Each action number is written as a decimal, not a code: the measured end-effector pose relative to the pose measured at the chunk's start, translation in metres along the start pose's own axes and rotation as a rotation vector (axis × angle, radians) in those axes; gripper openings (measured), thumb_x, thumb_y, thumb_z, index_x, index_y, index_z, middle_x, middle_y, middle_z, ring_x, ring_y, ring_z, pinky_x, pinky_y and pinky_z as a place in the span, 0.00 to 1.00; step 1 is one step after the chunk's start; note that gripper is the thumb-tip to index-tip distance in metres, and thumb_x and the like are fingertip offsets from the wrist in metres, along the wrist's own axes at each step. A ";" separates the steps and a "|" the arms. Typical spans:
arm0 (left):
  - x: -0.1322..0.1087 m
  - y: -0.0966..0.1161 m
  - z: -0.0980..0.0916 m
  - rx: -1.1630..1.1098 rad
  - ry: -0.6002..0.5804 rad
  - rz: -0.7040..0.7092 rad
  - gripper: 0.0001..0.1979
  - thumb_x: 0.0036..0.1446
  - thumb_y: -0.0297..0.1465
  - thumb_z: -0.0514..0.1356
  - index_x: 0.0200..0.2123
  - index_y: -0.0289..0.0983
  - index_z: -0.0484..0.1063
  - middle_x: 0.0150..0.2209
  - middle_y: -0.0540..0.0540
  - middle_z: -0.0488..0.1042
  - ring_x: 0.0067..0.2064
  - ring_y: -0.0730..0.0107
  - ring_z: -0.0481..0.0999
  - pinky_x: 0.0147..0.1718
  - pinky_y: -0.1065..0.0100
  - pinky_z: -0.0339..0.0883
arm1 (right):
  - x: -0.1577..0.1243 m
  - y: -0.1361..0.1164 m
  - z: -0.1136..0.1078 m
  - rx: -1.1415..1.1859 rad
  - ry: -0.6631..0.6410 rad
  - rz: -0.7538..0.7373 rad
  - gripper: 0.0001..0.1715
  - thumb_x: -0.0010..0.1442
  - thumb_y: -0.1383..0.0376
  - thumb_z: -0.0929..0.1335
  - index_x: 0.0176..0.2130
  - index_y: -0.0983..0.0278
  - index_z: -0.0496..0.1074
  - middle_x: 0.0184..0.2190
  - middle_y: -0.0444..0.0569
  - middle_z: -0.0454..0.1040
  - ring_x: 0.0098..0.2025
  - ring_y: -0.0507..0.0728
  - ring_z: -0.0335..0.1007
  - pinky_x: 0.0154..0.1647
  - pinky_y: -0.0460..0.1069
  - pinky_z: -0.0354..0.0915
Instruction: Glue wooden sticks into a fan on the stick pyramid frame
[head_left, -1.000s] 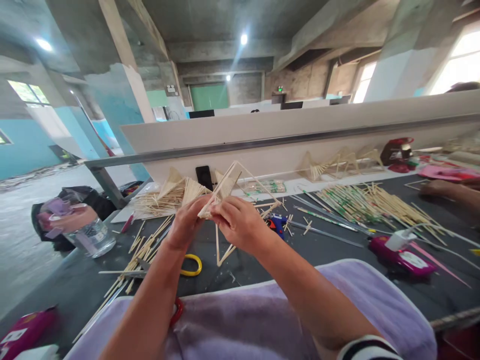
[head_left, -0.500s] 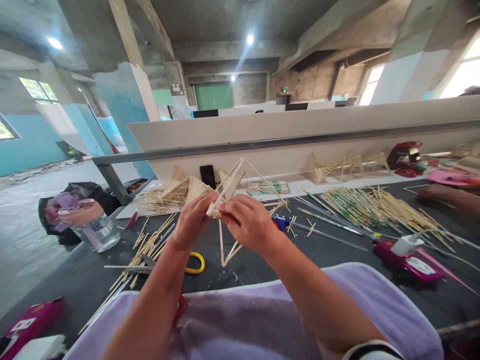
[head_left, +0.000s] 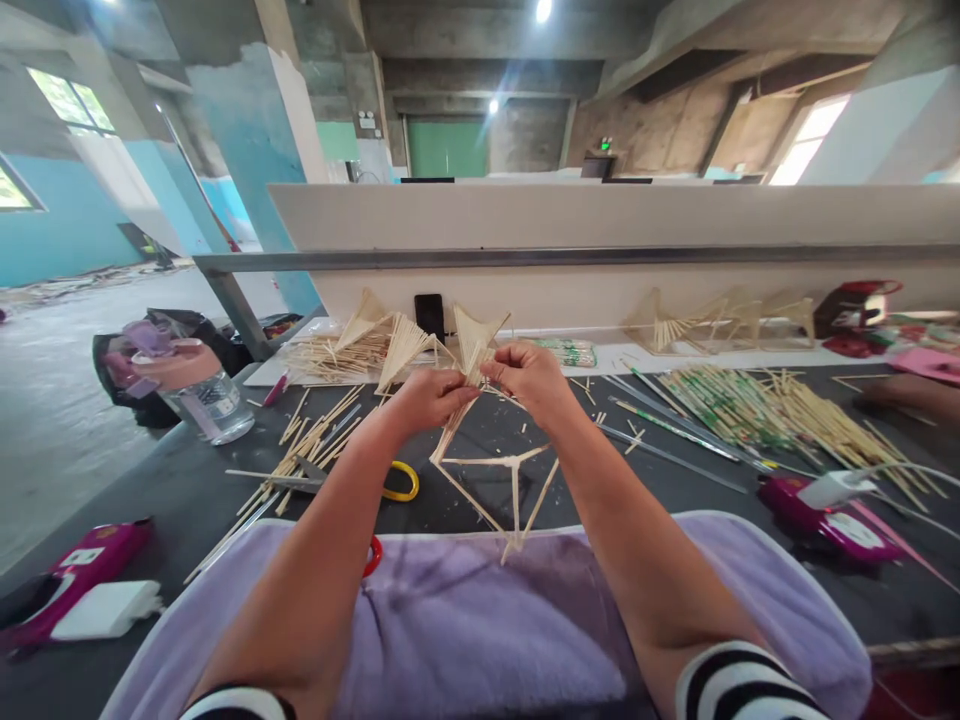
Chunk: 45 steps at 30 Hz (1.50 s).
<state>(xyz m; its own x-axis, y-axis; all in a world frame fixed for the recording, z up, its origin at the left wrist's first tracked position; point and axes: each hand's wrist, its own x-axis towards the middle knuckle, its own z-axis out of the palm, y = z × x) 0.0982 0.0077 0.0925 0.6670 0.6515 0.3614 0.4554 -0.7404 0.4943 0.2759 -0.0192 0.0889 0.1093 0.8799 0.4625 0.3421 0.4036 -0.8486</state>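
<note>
Between my two hands is a frame of thin wooden sticks (head_left: pixel 515 500), joined into triangles. Its lower corner hangs over the edge of a purple towel (head_left: pixel 480 630). My left hand (head_left: pixel 429 405) pinches the far end of the frame from the left. Opposite it, my right hand (head_left: pixel 534 385) grips the same end with thumb and fingertips. Just behind the fingers stands a fan-shaped stick piece (head_left: pixel 476 335); whether it touches the frame I cannot tell. Scissors with one yellow handle loop (head_left: pixel 403 481) and one red loop (head_left: pixel 373 556) lie partly under my left forearm.
Loose sticks (head_left: pixel 300 470) lie left, with more stick bundles (head_left: pixel 772 420) right. A water bottle (head_left: pixel 199 390) stands at the left edge. Magenta devices (head_left: pixel 829 520) with white plugs sit on the table. A black phone (head_left: pixel 430 318) leans at the back. Another person's hand (head_left: pixel 915 395) is far right.
The stick frame has been turned and tilted, so its open triangles now hang toward me. Both hands moved slightly right and up. The view has dipped, and my right forearm now covers the blue tool.
</note>
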 end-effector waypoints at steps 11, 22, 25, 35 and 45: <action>0.003 -0.044 0.017 -0.242 -0.191 -0.188 0.17 0.50 0.42 0.56 0.20 0.36 0.58 0.18 0.54 0.67 0.20 0.74 0.70 0.19 0.74 0.63 | 0.008 0.036 0.025 -0.021 -0.060 0.045 0.15 0.46 0.56 0.69 0.24 0.65 0.67 0.18 0.40 0.65 0.20 0.48 0.55 0.21 0.44 0.53; 0.004 -0.052 0.023 -0.164 -0.171 -0.234 0.18 0.52 0.43 0.55 0.20 0.37 0.57 0.18 0.53 0.68 0.20 0.75 0.70 0.19 0.75 0.62 | 0.009 0.045 0.026 -0.033 -0.115 0.047 0.15 0.49 0.56 0.67 0.27 0.66 0.68 0.18 0.39 0.64 0.20 0.47 0.58 0.22 0.43 0.57; 0.005 -0.057 0.023 -0.171 -0.158 -0.243 0.18 0.52 0.44 0.55 0.20 0.37 0.58 0.18 0.53 0.68 0.21 0.75 0.70 0.20 0.74 0.63 | 0.011 0.051 0.028 0.002 -0.131 0.058 0.17 0.51 0.56 0.67 0.35 0.67 0.71 0.26 0.44 0.72 0.25 0.49 0.66 0.28 0.45 0.63; 0.002 -0.068 0.022 -0.088 -0.097 -0.345 0.14 0.51 0.40 0.55 0.22 0.36 0.63 0.19 0.52 0.69 0.21 0.73 0.71 0.21 0.72 0.65 | 0.014 0.033 0.001 0.035 0.345 -0.274 0.17 0.60 0.60 0.60 0.48 0.62 0.65 0.45 0.54 0.70 0.46 0.55 0.68 0.46 0.52 0.65; 0.003 -0.073 0.016 -0.123 -0.233 -0.478 0.16 0.50 0.44 0.58 0.28 0.35 0.68 0.23 0.48 0.73 0.23 0.70 0.74 0.22 0.73 0.67 | -0.017 -0.065 -0.031 -0.285 0.398 -0.585 0.19 0.64 0.65 0.55 0.54 0.58 0.58 0.41 0.50 0.67 0.41 0.54 0.67 0.42 0.52 0.65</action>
<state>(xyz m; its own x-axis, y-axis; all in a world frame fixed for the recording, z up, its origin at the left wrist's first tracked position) 0.0762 0.0613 0.0445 0.5218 0.8466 -0.1045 0.6768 -0.3364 0.6548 0.2809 -0.0676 0.1441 0.1456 0.3637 0.9201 0.6694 0.6486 -0.3623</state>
